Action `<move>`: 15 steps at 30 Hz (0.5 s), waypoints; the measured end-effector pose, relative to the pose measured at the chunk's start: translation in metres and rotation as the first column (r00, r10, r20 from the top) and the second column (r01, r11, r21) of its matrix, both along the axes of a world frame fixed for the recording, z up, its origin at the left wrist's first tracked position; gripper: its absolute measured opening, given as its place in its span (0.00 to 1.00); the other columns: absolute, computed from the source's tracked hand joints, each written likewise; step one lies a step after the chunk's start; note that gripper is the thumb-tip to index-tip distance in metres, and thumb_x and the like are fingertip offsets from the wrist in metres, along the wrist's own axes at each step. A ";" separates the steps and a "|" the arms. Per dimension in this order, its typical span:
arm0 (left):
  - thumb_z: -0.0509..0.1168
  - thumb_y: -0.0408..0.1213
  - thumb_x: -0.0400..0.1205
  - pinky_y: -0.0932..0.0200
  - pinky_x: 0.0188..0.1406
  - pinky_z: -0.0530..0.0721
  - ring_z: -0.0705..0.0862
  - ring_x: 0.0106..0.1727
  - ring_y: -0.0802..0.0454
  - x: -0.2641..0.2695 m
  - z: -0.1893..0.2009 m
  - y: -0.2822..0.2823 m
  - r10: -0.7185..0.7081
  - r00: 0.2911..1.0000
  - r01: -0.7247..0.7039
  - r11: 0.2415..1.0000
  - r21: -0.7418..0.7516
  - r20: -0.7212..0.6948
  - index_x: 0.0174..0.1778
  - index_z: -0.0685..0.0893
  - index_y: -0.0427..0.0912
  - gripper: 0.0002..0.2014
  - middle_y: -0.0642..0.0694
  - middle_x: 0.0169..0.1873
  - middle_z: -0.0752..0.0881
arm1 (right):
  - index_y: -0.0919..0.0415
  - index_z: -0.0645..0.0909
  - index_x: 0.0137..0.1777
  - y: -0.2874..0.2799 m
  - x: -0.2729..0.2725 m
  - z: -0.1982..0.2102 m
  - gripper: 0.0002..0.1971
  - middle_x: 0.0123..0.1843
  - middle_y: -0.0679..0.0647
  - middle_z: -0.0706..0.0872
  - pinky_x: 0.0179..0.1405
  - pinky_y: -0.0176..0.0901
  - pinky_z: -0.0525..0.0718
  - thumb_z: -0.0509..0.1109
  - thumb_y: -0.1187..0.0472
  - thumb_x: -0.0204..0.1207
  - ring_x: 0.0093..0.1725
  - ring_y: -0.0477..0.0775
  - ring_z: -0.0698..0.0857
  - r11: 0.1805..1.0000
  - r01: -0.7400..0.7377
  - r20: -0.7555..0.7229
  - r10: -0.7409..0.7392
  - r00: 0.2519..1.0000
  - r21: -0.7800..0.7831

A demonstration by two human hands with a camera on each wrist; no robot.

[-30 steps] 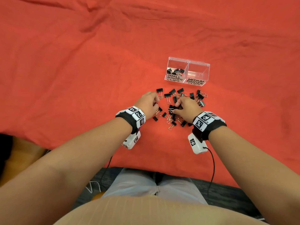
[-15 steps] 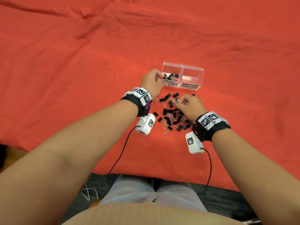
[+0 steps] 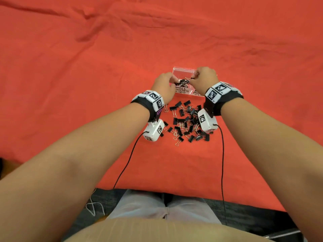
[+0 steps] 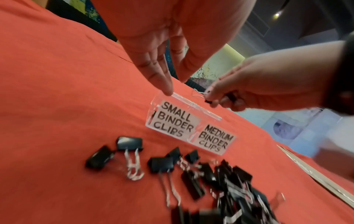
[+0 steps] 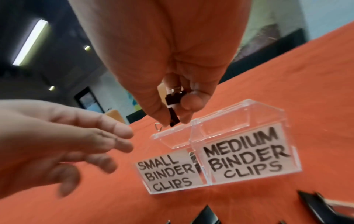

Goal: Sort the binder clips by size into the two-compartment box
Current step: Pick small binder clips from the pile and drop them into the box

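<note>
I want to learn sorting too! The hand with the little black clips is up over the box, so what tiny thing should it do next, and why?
Probably let go. The right hand pinches small binder clips just above the SMALL BINDER CLIPS compartment of the clear box, where clips already lie. The left hand is open, holding nothing. Opening the fingers should drop them in.

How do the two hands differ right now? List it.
1. The right hand pinches black clips; the left hand holds nothing.
2. The right hand's fingers are curled; the left hand's are straight and spread.
3. The right hand hangs over the box; the left hand is at its small-clips end.
</note>
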State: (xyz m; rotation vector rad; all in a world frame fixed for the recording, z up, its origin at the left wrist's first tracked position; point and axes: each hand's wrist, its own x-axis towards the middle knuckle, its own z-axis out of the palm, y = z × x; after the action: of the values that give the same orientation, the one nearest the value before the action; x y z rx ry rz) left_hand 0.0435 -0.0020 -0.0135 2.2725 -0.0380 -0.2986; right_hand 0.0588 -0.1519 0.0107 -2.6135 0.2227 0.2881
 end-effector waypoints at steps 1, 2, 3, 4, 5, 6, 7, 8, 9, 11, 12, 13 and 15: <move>0.60 0.28 0.81 0.60 0.38 0.83 0.80 0.37 0.56 -0.009 -0.003 0.005 -0.024 1.000 0.024 1.000 0.007 -0.020 0.52 0.83 0.44 0.10 0.49 0.52 0.82 | 0.63 0.83 0.46 0.005 0.003 -0.001 0.05 0.42 0.57 0.85 0.39 0.37 0.74 0.66 0.67 0.75 0.42 0.55 0.82 0.999 -0.023 0.003 0.023 1.000 -0.033; 0.61 0.27 0.81 0.63 0.39 0.81 0.79 0.38 0.57 -0.019 -0.007 0.009 -0.057 0.997 0.058 0.998 0.023 -0.042 0.51 0.83 0.44 0.09 0.49 0.51 0.82 | 0.65 0.83 0.47 0.009 0.006 -0.004 0.06 0.45 0.59 0.86 0.40 0.39 0.75 0.65 0.68 0.75 0.44 0.57 0.84 0.998 -0.046 0.013 0.046 0.999 -0.050; 0.61 0.27 0.81 0.63 0.41 0.80 0.78 0.39 0.57 -0.028 -0.011 0.014 -0.095 0.994 0.098 0.994 0.049 -0.061 0.50 0.83 0.44 0.09 0.49 0.50 0.82 | 0.66 0.83 0.48 0.013 0.008 -0.006 0.06 0.48 0.61 0.87 0.41 0.41 0.77 0.64 0.69 0.75 0.47 0.58 0.84 0.996 -0.068 0.024 0.070 0.997 -0.056; 0.61 0.27 0.80 0.62 0.44 0.79 0.78 0.41 0.56 -0.037 -0.016 0.018 -0.132 0.988 0.138 0.987 0.079 -0.078 0.49 0.84 0.43 0.10 0.48 0.50 0.83 | 0.66 0.82 0.50 0.015 0.010 -0.009 0.07 0.51 0.62 0.87 0.43 0.42 0.80 0.64 0.69 0.75 0.49 0.59 0.85 0.995 -0.086 0.027 0.087 0.996 -0.056; 0.60 0.27 0.80 0.60 0.46 0.80 0.79 0.42 0.55 -0.045 -0.020 0.022 -0.162 0.982 0.173 0.979 0.107 -0.098 0.48 0.84 0.43 0.10 0.47 0.51 0.84 | 0.66 0.82 0.53 0.017 0.010 -0.010 0.08 0.54 0.63 0.86 0.46 0.44 0.82 0.65 0.69 0.75 0.51 0.60 0.85 0.994 -0.097 0.031 0.099 0.995 -0.054; 0.61 0.27 0.79 0.58 0.48 0.82 0.80 0.44 0.53 -0.053 -0.025 0.026 -0.187 0.975 0.202 0.970 0.133 -0.122 0.48 0.84 0.43 0.10 0.47 0.51 0.84 | 0.66 0.81 0.57 0.019 0.010 -0.011 0.11 0.56 0.63 0.85 0.50 0.45 0.82 0.66 0.68 0.75 0.54 0.60 0.84 0.994 -0.103 0.036 0.105 0.994 -0.046; 0.61 0.28 0.79 0.56 0.50 0.83 0.81 0.46 0.51 -0.059 -0.029 0.030 -0.208 0.967 0.230 0.960 0.158 -0.145 0.49 0.84 0.43 0.09 0.46 0.51 0.83 | 0.65 0.79 0.61 0.019 0.009 -0.011 0.14 0.59 0.63 0.84 0.54 0.46 0.82 0.67 0.67 0.75 0.57 0.61 0.83 0.994 -0.106 0.043 0.107 0.993 -0.035; 0.62 0.29 0.78 0.54 0.52 0.83 0.82 0.48 0.49 -0.065 -0.033 0.033 -0.227 0.960 0.255 0.949 0.183 -0.160 0.50 0.84 0.43 0.09 0.46 0.52 0.82 | 0.64 0.77 0.64 0.020 0.008 -0.010 0.17 0.61 0.63 0.83 0.58 0.47 0.81 0.68 0.66 0.75 0.60 0.61 0.82 0.994 -0.107 0.056 0.109 0.992 -0.033; 0.62 0.30 0.78 0.52 0.54 0.84 0.82 0.51 0.48 -0.070 -0.037 0.035 -0.246 0.954 0.279 0.938 0.206 -0.171 0.52 0.83 0.43 0.09 0.45 0.52 0.81 | 0.64 0.76 0.67 0.019 0.007 -0.010 0.19 0.62 0.63 0.82 0.61 0.48 0.80 0.68 0.65 0.75 0.62 0.61 0.81 0.993 -0.110 0.074 0.113 0.991 -0.039; 0.64 0.33 0.78 0.49 0.56 0.84 0.82 0.54 0.46 -0.077 -0.043 0.038 -0.273 0.945 0.312 0.920 0.239 -0.183 0.56 0.81 0.43 0.11 0.45 0.55 0.80 | 0.63 0.75 0.68 0.018 -0.001 -0.008 0.20 0.63 0.61 0.81 0.61 0.48 0.79 0.67 0.64 0.75 0.61 0.60 0.81 0.994 -0.106 0.107 0.108 0.988 -0.024; 0.65 0.35 0.79 0.47 0.56 0.84 0.82 0.55 0.45 -0.079 -0.046 0.038 -0.285 0.940 0.326 0.911 0.254 -0.188 0.58 0.81 0.43 0.12 0.44 0.57 0.79 | 0.62 0.75 0.67 0.017 -0.007 -0.007 0.19 0.62 0.60 0.81 0.58 0.46 0.81 0.67 0.64 0.76 0.58 0.58 0.82 0.996 -0.094 0.109 0.093 0.990 0.005; 0.66 0.36 0.79 0.46 0.58 0.84 0.82 0.58 0.44 -0.081 -0.048 0.038 -0.298 0.935 0.342 0.899 0.273 -0.192 0.61 0.80 0.43 0.14 0.44 0.59 0.79 | 0.61 0.76 0.66 0.018 -0.016 -0.007 0.18 0.61 0.58 0.82 0.53 0.42 0.83 0.67 0.64 0.76 0.54 0.55 0.83 0.996 -0.087 0.100 0.083 0.992 0.036; 0.66 0.38 0.80 0.44 0.59 0.83 0.81 0.60 0.42 -0.084 -0.053 0.037 -0.322 0.925 0.372 0.872 0.319 -0.199 0.63 0.80 0.42 0.15 0.42 0.61 0.77 | 0.60 0.79 0.61 0.021 -0.038 -0.010 0.13 0.55 0.55 0.84 0.44 0.36 0.84 0.67 0.65 0.76 0.47 0.51 0.84 0.990 -0.126 0.051 0.123 0.991 0.066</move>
State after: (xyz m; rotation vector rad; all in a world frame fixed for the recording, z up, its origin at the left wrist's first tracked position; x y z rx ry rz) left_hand -0.0402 0.0345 -0.0664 2.5886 -0.3526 -0.7055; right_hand 0.0204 -0.1308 0.0007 -2.5662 0.0322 0.2725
